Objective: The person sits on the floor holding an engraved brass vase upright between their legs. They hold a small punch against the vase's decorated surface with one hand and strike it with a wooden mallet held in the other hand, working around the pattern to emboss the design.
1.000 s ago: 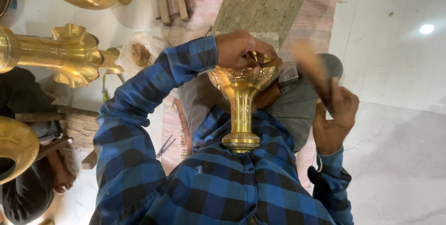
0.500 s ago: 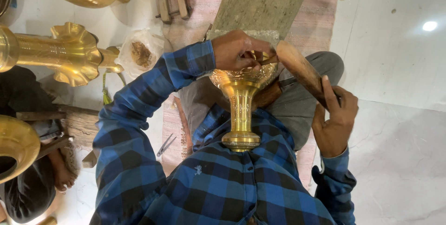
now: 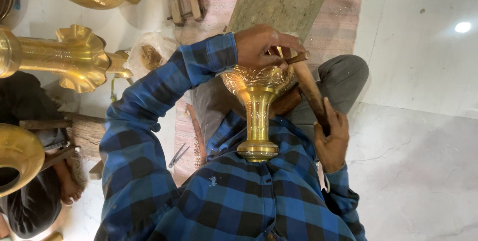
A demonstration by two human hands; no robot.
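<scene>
1. Brass goblet (image 3: 257, 106) sits braced against the person's chest, base toward the shirt, bowl under the left hand (image 3: 261, 47).
2. Left fingers pinch a small chisel (image 3: 294, 59) onto the engraved bowl rim.
3. Right hand (image 3: 331, 136) curls shut around a wooden mallet (image 3: 308, 89), just beside the bowl.
4. Goblet looks heavy, rigid and slick; its narrow stem gives the surest hold.
5. Plastic bag (image 3: 149, 54), well left of the fingers, holds brown bits.

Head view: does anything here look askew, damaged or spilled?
Nothing spilled or broken. The brass goblet lies tilted, foot against the shirt, left hand on its bowl, right hand gripping a wooden mallet. Small pliers lie loose on the floor.
</scene>
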